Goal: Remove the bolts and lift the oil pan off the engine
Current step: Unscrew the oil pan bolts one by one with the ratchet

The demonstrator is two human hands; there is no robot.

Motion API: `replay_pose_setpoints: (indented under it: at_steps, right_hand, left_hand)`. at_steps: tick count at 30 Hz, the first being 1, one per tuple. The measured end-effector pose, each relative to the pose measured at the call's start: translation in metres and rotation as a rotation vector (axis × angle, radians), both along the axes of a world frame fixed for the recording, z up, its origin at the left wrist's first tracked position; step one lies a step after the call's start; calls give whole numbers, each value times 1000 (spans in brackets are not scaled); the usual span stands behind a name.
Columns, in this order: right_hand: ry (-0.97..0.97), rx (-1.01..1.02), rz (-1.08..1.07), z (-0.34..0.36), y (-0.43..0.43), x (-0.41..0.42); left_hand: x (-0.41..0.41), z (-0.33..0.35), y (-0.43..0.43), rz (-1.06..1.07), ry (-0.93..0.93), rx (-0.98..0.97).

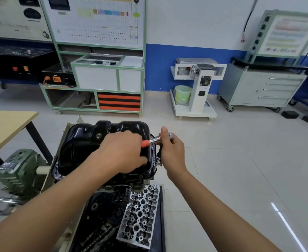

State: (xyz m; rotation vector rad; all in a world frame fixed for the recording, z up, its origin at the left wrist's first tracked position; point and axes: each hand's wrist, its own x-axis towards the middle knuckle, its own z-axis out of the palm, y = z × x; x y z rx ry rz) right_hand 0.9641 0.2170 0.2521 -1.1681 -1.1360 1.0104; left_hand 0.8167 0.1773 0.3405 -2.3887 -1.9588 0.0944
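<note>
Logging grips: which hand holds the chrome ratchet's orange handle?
The left hand grips the orange handle of the chrome ratchet; the right hand holds its head.

Glossy black oil pan (80,142); shiny metal ratchet (156,139)

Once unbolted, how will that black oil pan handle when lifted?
The oil pan looks like pressed, ribbed sheet metal: probably stiff, fairly light. Its glossy finish may be slippery; the uneven depth could make it tip.

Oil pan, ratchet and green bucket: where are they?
oil pan (80,142), head view, glossy black side wall.
ratchet (154,140), head view, silver shaft.
green bucket (182,95), head view, front wall.
</note>
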Motion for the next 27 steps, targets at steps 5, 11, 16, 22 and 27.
replay_pose_setpoints:
  at_steps: [5, 11, 16, 22, 27]
  right_hand:
    - [-68, 15, 77, -1, 0, -13]
    - [-52, -2, 190, 0, 3, -3]
    - [-195, 55, 458, 1, 4, 5]
    - [-261, 99, 740, 7, 13, 5]
    - [-235, 26, 588, 12, 17, 9]
  left_hand:
    - [26, -4, -40, -119, -11, -137]
    - [4, 0, -17, -64, 37, -242]
    - [-25, -3, 28, 52, 24, -87]
    - [-23, -8, 70, 16, -35, 125]
    - [-22, -22, 54, 42, -100, 180]
